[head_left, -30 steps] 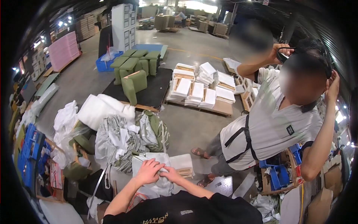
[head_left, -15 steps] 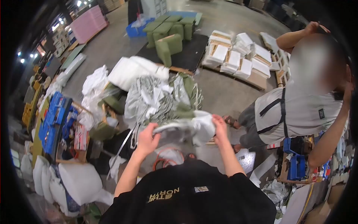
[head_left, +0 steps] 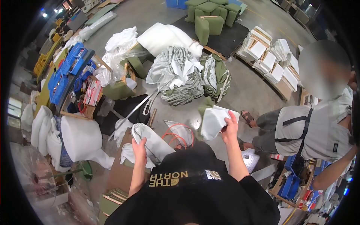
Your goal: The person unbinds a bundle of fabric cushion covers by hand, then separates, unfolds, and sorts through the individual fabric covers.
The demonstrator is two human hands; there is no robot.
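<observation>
My left hand (head_left: 139, 150) is closed on the edge of a whitish-grey fabric piece (head_left: 154, 143) that hangs down beside my shirt front. In my right hand (head_left: 230, 129) is a folded white fabric piece (head_left: 214, 123), gripped at its right edge with the thumb underneath; a bit of green cloth (head_left: 206, 105) shows behind it. The two pieces hang apart. Ahead on the floor lies a large heap of grey-silver fabric (head_left: 176, 73), touching a green and grey fabric bundle (head_left: 216, 78) on its right.
A co-worker (head_left: 296, 127) stands close on my right, near a cart with blue bins (head_left: 290, 183). Blue bins (head_left: 67, 77) and a white padding roll (head_left: 80, 133) are on the left. Beyond are green cushioned blocks (head_left: 210, 26) and a pallet of white-wrapped pieces (head_left: 268, 56). An orange hose (head_left: 192, 137) lies near my feet.
My hands have moved apart, each with a fabric piece; before, cloth was stretched between them. The left hand has come down and nearer my body. My view has shifted left and down.
</observation>
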